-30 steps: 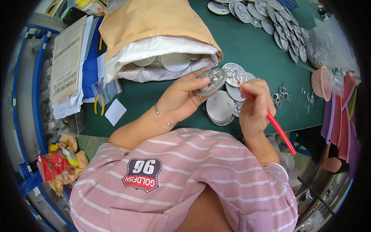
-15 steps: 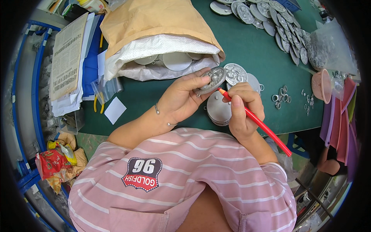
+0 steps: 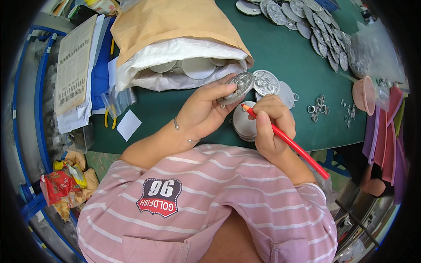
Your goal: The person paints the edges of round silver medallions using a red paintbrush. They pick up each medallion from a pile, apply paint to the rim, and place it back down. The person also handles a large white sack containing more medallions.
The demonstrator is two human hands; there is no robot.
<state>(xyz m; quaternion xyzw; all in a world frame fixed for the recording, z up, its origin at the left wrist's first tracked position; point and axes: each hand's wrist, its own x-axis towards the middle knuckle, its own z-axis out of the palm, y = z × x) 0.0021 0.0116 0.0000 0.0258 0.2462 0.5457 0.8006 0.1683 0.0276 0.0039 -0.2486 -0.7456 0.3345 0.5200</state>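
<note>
In the head view, the left hand (image 3: 206,105) grips a tilted medal (image 3: 240,85) between thumb and fingers, above the worktop (image 3: 162,107) near its near edge. The right hand (image 3: 274,127) has its fingers closed around a red pencil (image 3: 302,153), its tip just beside the medal's lower rim. A disc stack (image 3: 244,120) stands below the hands, by the near edge. A sack (image 3: 175,17) lies toward the far left, discs showing in its mouth. Rings (image 3: 319,108) lie toward the right edge, near a pink cup (image 3: 365,98); a medal pile (image 3: 324,37) spreads toward the far right corner.
</note>
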